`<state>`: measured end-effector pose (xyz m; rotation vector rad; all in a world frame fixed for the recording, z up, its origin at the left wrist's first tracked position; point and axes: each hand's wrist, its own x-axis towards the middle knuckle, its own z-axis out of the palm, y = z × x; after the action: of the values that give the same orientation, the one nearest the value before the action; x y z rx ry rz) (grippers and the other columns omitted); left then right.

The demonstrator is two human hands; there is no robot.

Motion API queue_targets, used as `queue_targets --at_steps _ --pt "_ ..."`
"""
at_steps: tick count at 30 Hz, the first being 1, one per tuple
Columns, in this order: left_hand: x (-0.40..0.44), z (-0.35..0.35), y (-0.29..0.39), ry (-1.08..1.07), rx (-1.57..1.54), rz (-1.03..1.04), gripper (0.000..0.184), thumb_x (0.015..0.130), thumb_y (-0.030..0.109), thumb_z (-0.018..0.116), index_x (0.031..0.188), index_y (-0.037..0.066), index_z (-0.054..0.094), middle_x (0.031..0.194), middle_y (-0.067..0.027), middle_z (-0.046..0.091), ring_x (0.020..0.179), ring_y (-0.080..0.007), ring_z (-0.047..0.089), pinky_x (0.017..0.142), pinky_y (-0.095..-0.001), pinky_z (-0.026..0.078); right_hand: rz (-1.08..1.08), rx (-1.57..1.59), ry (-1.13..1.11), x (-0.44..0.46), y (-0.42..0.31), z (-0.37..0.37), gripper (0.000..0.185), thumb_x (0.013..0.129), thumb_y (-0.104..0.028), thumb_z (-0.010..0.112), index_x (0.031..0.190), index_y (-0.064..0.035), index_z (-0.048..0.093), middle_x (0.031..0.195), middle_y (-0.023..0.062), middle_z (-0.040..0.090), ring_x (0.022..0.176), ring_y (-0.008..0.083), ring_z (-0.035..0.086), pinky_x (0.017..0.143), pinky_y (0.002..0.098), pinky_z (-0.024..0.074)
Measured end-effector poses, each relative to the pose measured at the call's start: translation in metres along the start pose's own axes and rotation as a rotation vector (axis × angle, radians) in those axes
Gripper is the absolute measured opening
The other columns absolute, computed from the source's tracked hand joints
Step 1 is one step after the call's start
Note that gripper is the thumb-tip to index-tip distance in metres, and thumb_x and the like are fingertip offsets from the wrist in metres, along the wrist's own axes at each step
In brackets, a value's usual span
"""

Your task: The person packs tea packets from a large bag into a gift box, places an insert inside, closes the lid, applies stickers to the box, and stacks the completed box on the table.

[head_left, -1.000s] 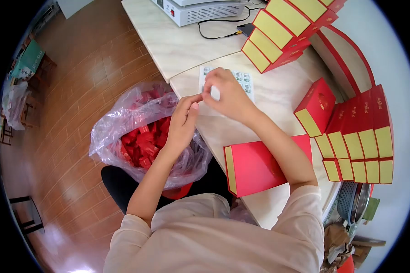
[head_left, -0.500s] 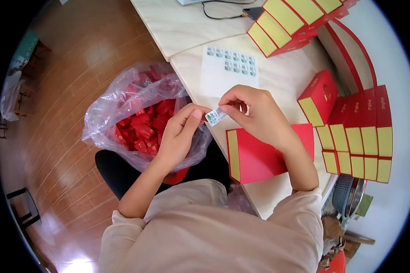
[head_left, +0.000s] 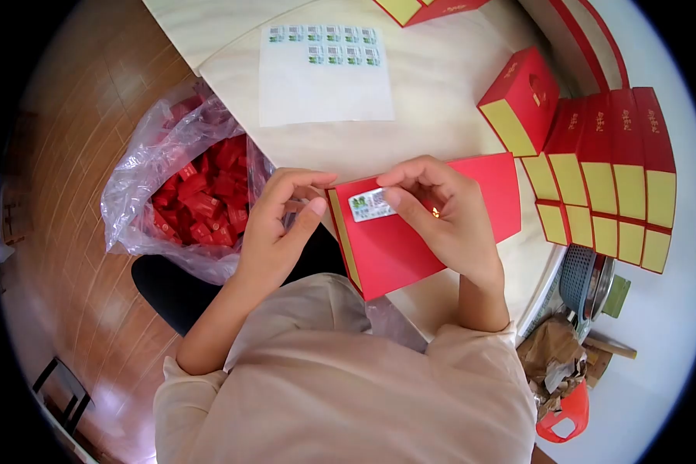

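Pinched between the thumb and fingers of my right hand (head_left: 445,216) is a small white label (head_left: 370,205) with green print and a square code. It lies over the left end of a red box (head_left: 417,247); whether it touches the surface I cannot tell. My left hand (head_left: 282,220) is beside the box's upper left corner, thumb and fingers apart, fingertips at or just by the edge. The box has a yellow end face and rests near the table's front edge. Farther back, a white label sheet (head_left: 325,97) bears two rows of similar labels.
At the left, a clear plastic bag (head_left: 127,193) holds many small red packets (head_left: 201,205). Red boxes with yellow ends (head_left: 607,155) stand stacked at the right, with a single box (head_left: 522,100) beside them. More boxes (head_left: 429,8) show at the far edge.
Both hands have come over the red box, bringing the label from beyond its left corner to above its top. My left hand has let go of the label. The view has shifted.
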<state>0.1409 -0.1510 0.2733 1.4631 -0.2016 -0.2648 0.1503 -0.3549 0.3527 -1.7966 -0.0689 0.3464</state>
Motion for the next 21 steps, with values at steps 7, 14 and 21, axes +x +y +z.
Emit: queue_targets --at_steps 7,14,21 --pt "0.0 0.004 0.002 0.023 -0.043 -0.051 0.022 0.092 0.009 0.051 0.112 0.002 0.057 0.107 -0.0037 0.048 0.092 -0.0104 0.05 0.081 -0.0239 0.04 -0.026 -0.015 0.04 0.008 0.01 0.007 0.012 0.087 0.001 0.058 0.099 -0.0002 0.056 0.082 0.0028 0.064 0.069 0.0034 0.053 0.059 0.0191 0.0415" --pt "0.002 0.007 -0.002 0.021 -0.115 -0.05 0.021 0.094 0.012 0.054 0.112 0.002 0.057 0.108 -0.0053 0.05 0.097 -0.0134 0.053 0.084 -0.0265 0.044 0.04 -0.047 0.012 0.006 0.006 0.006 0.013 0.09 0.001 0.056 0.102 0.0013 0.054 0.088 0.0033 0.061 0.081 0.0051 0.056 0.072 0.0194 0.0455" --pt "0.004 0.007 -0.002 0.01 -0.108 -0.03 0.02 0.094 0.01 0.053 0.111 0.0 0.056 0.108 -0.006 0.051 0.098 -0.0133 0.054 0.085 -0.0269 0.044 0.013 -0.052 0.024 0.006 0.011 0.008 0.012 0.09 0.002 0.055 0.101 0.0015 0.053 0.087 0.0027 0.06 0.079 0.0046 0.056 0.07 0.0189 0.0449"
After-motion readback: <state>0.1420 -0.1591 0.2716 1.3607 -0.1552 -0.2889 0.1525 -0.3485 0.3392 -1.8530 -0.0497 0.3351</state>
